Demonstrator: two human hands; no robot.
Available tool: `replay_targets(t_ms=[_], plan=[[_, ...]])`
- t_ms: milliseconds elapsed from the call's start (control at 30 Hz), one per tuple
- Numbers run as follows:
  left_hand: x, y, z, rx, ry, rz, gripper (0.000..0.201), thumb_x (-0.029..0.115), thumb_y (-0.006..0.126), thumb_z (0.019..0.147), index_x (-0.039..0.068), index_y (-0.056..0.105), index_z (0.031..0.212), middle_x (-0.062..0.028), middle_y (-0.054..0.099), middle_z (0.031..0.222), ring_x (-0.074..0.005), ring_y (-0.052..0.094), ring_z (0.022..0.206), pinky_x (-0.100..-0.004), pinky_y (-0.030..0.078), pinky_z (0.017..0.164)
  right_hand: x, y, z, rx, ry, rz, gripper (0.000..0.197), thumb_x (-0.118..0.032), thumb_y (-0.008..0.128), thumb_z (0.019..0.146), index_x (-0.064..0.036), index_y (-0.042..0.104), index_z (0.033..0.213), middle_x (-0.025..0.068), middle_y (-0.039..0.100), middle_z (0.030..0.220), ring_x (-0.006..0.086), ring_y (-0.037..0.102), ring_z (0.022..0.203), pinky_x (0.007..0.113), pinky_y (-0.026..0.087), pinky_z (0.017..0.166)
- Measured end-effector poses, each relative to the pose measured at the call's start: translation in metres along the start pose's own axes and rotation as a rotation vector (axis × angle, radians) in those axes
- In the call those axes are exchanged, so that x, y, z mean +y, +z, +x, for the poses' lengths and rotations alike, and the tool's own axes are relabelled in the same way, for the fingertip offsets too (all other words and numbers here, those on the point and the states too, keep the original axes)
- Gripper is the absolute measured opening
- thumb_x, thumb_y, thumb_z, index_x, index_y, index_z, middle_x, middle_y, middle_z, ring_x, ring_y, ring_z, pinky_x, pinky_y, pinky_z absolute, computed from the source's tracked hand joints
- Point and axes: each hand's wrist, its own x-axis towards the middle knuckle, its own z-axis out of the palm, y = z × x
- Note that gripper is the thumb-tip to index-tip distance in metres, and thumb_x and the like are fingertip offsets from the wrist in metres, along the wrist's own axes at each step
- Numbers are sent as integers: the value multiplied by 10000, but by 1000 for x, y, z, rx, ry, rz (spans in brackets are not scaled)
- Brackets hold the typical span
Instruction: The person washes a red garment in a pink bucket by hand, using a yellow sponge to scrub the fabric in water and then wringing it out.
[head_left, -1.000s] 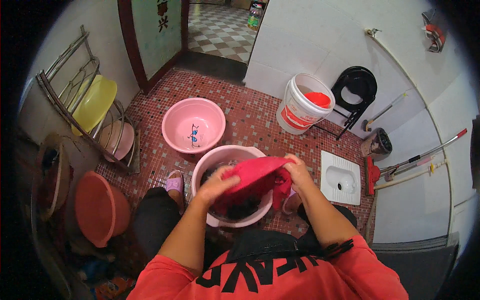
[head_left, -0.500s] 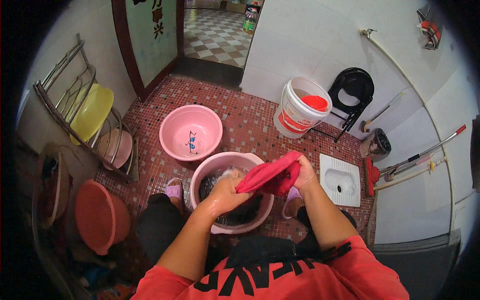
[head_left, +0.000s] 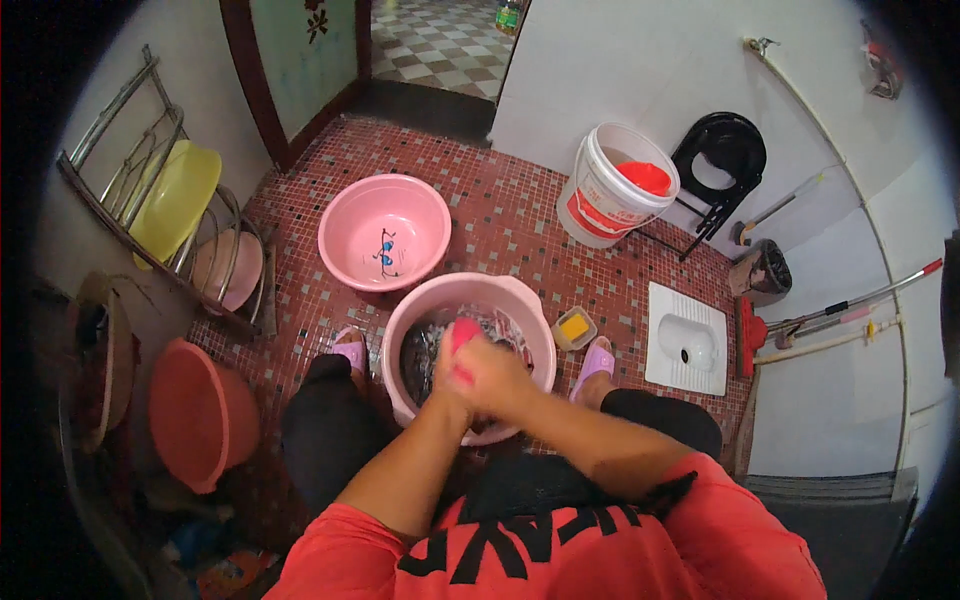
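Observation:
A red cloth (head_left: 465, 333) is bunched up between my two hands above the pink basin (head_left: 397, 310) on the floor between my feet. My left hand (head_left: 452, 388) is closed around it from the left. From the right, my right hand (head_left: 500, 375) is pressed against the left one and also grips the cloth. Slight blur covers the fingers, and most of the cloth is hidden inside them. Dark wet fabric (head_left: 415, 352) lies in the basin below, partly covered by my hands.
Right of the basin sits a small container with a yellow block (head_left: 574, 327). Behind stands another pink basin (head_left: 350, 235). Further right are a white bucket (head_left: 590, 215), a black commode chair (head_left: 745, 165) and a squat toilet (head_left: 688, 338). A metal rack (head_left: 120, 185) and a reddish tub (head_left: 185, 420) stand left.
The cloth was stretched open between my separated hands; now it is bunched up. My right hand has moved left and down to meet my left. The small yellow-block container has come into sight.

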Motion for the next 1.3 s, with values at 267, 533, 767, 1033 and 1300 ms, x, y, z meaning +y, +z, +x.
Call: replay_targets(t_ms=[267, 533, 767, 1033, 1300], plan=[[6, 13, -10, 123, -150, -9, 319, 399, 447, 878, 106, 532, 971, -75, 534, 913, -186, 535, 862, -375, 439, 776, 22, 14, -5, 146, 104, 99, 225, -262, 554, 754, -40, 542, 791, 193, 571, 784, 399, 552, 740, 457, 448, 650], [-20, 75, -16, 94, -212, 24, 349, 318, 456, 859, 45, 539, 1060, -120, 592, 1025, -244, 570, 932, -389, 450, 859, 62, -9, 14, 266, 417, 57, 185, -232, 532, 760, -56, 558, 810, 205, 573, 770, 398, 558, 750, 456, 447, 658], [21, 6, -5, 224, -105, 234, 312, 393, 488, 824, 100, 578, 882, -88, 580, 849, -226, 578, 801, -385, 473, 750, 1, 21, -1, 131, 47, 232, 140, -188, 517, 759, -53, 543, 785, 209, 566, 777, 390, 557, 728, 463, 445, 646], [-7, 82, -22, 375, -204, 58, 410, 382, 336, 897, 67, 540, 1065, -128, 597, 1002, -296, 587, 883, -424, 468, 805, 38, -3, 7, 253, 340, 130, 185, -226, 533, 784, -42, 542, 798, 228, 564, 767, 402, 548, 728, 452, 433, 625], [-14, 54, -13, 174, -321, 118, 369, 326, 434, 855, 41, 544, 1060, -139, 596, 1032, -278, 583, 917, -431, 457, 858, 65, -26, 18, 259, 510, 284, 165, -195, 527, 788, -34, 546, 820, 199, 573, 803, 330, 577, 747, 389, 455, 656]])
